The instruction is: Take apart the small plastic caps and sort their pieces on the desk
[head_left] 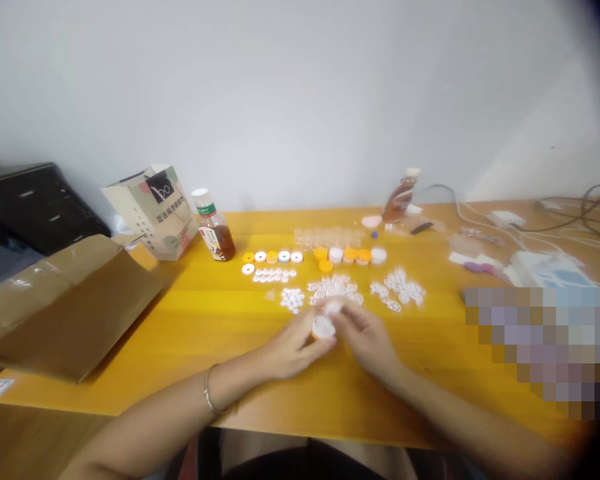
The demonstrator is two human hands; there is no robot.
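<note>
Above the near part of the table, my left hand (295,347) is closed around a small round orange-and-white case (323,327), its white inside facing up. My right hand (367,337) pinches a small white round piece (333,307) just above the case's far rim. Beyond the hands lie loose white openwork plastic pieces (335,288), with another pile of them (403,290) to the right. Small white round pieces (293,299) are heaped to the left. Blur hides the finer shape of the held piece.
Behind the piles stand rows of ring-shaped discs (272,257), orange and white round caps (350,255) and clear cups (330,237). A syrup-coloured bottle (217,237), paper bag (155,213) and cardboard box (75,307) occupy the left. Another bottle (401,197) and cables (555,230) are at the right.
</note>
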